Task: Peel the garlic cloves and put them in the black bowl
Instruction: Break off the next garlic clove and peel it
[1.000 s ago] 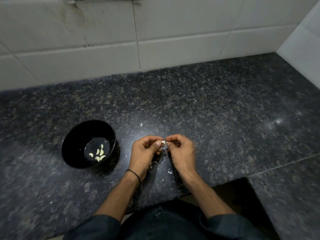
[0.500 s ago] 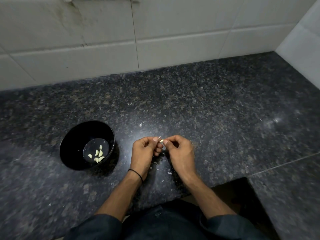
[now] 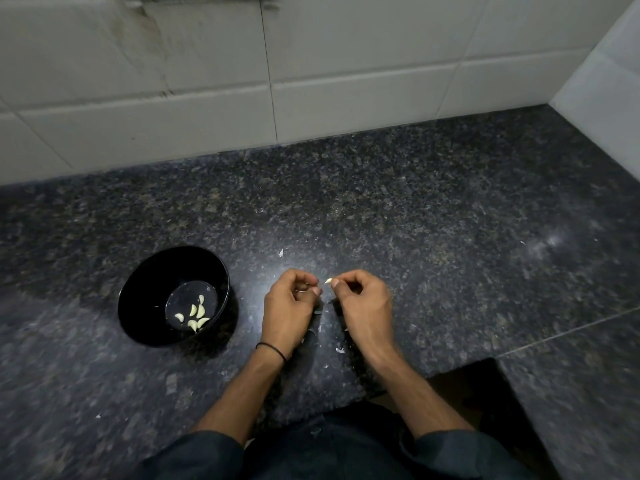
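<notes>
Head view showed white papery skin scraps [image 3: 340, 350] nearest on the speckled dark granite tabletop [image 3: 450, 237]. The right grip [image 3: 363, 306] pinched a small pale garlic clove [image 3: 328, 280] by one end. The left grip [image 3: 289, 306] curled just beside it, and I could not tell whether it held anything. The clove was probably light and slick, best held at the tips. To the left, the round black bowl [image 3: 138, 289] held peeled cloves [image 3: 195, 315].
</notes>
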